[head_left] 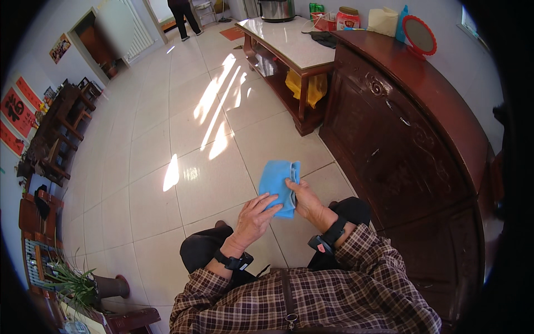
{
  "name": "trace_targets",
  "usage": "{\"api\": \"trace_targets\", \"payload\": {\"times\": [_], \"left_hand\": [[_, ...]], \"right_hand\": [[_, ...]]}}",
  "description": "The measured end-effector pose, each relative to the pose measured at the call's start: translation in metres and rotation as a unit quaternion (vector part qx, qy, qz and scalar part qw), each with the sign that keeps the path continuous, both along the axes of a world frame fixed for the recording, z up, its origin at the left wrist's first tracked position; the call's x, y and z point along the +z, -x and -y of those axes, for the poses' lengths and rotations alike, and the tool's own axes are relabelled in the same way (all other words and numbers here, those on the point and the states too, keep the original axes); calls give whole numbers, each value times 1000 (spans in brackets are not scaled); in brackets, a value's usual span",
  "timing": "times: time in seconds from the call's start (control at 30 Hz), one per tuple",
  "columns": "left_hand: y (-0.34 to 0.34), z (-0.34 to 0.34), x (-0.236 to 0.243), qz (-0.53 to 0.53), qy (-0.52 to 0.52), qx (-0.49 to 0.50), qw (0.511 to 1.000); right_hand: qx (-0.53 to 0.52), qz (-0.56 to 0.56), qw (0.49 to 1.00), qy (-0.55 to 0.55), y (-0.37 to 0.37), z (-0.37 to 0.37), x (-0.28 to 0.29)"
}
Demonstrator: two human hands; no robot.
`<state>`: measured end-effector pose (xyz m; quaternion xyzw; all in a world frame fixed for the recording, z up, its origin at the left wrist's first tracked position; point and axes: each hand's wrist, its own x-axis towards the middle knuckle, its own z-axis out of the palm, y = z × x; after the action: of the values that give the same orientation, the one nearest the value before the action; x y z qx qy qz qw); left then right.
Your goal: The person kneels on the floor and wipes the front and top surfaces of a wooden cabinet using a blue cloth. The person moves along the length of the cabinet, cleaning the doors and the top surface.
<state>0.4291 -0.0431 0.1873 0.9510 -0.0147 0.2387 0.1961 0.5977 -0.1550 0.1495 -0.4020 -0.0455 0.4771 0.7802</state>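
We list first one light-blue folded cloth [272, 181], held in both hands above the floor and between the knees. We record the left hand [253, 220] with fingers laid across its lower left face; the left thumb is hidden. We record the right hand [307, 201] gripping its right edge, thumb on the near face, other fingers hidden behind. Next, we enter two black wrist straps, left [233, 260] and right [328, 238], and a brown checked shirt [250, 303]. Farther out, we count pale floor tiles [150, 209], a dark red-brown cabinet [384, 128] at right bearing a red-rimmed mirror [419, 36], a pale-topped table [295, 43] with a yellow bag [314, 89] beneath, and, lower left, a potted plant [72, 284].
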Motion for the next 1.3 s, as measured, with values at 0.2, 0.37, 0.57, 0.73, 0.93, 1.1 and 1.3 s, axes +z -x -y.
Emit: {"api": "trace_targets", "payload": {"times": [0.2,0.37,0.57,0.73,0.93,1.1,1.3], "left_hand": [[8,-8,-7,-39,304,129,943],[1,-16,-6,25,383,177,906],[2,-6,0,-60,70,97,991],[0,-7,-7,-148,294,74,942],[-1,-3,-9,-109,446,79,885],[2,-13,-17,-118,450,140,874],[5,-29,-28,99,586,230,771]], "right_hand": [[-46,40,998,-30,-13,6,14],[118,49,991,34,-3,4,12],[241,127,960,62,9,2,6],[303,170,931,115,6,4,13],[274,244,926,84,5,4,13],[154,273,949,43,5,-3,3],[73,251,959,106,5,-2,1]]}}
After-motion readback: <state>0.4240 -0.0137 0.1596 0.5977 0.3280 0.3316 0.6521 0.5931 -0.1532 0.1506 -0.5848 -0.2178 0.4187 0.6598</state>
